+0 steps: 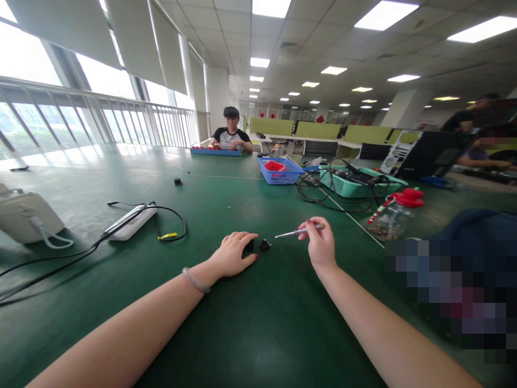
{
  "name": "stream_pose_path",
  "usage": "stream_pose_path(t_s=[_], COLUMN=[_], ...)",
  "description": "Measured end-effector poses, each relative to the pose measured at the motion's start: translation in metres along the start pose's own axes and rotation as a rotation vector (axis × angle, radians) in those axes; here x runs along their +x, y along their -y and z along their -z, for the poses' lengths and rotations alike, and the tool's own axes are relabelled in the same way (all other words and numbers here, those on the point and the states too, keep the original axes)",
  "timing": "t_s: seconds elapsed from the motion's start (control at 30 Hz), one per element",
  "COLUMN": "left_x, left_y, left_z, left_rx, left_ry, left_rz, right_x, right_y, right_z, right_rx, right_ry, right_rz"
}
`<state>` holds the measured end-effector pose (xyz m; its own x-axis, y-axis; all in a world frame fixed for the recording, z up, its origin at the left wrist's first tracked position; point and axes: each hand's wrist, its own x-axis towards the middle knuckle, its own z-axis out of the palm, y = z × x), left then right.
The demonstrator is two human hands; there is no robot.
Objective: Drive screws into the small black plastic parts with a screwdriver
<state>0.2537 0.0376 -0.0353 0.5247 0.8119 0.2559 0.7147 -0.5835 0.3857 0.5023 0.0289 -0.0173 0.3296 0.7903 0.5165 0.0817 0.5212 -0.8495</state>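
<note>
My right hand [322, 242] grips a slim screwdriver [291, 233], its metal shaft pointing left over the table. Just left of the tip, a small black part with shiny metal bits [265, 244] lies on the green tabletop [258, 323]. My left hand [234, 254] rests on the table with its thumb and fingers curved around a small black block [249, 246], partly hidden by the fingers. A grey bangle [196, 280] circles the left wrist.
To the left lie a white power strip [133, 222], black cables and a white case [28, 215]. Further off are a small black piece [178, 182], a blue basket [280, 171] and a green basket [351, 186]. A red-lidded bottle [393, 215] stands right. Opposite sits a person [231, 134].
</note>
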Motion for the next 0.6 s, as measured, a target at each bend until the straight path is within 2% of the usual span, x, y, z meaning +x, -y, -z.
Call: stream_pose_path(t_s=[0.07,0.17,0.23,0.37,0.6], left_x=[0.001,0.000,-0.001,-0.004,-0.008], left_y=[0.000,0.000,-0.002,-0.013,-0.038], left_z=[0.000,0.000,0.001,0.002,-0.006], left_rx=[0.004,0.007,0.015,0.031,0.073], left_ry=[0.003,0.001,0.005,0.029,0.030], left_rz=[-0.003,-0.013,-0.020,-0.034,-0.058], right_x=[0.000,-0.004,-0.008,-0.008,0.007], right_y=[-0.003,-0.002,0.001,0.005,-0.012], right_z=[0.000,-0.006,-0.010,-0.011,0.002], right_rx=[-0.048,-0.033,-0.001,-0.020,-0.013], right_ry=[0.043,0.178,0.199,0.092,-0.052], right_rz=[-0.052,-0.130,-0.128,-0.091,-0.143])
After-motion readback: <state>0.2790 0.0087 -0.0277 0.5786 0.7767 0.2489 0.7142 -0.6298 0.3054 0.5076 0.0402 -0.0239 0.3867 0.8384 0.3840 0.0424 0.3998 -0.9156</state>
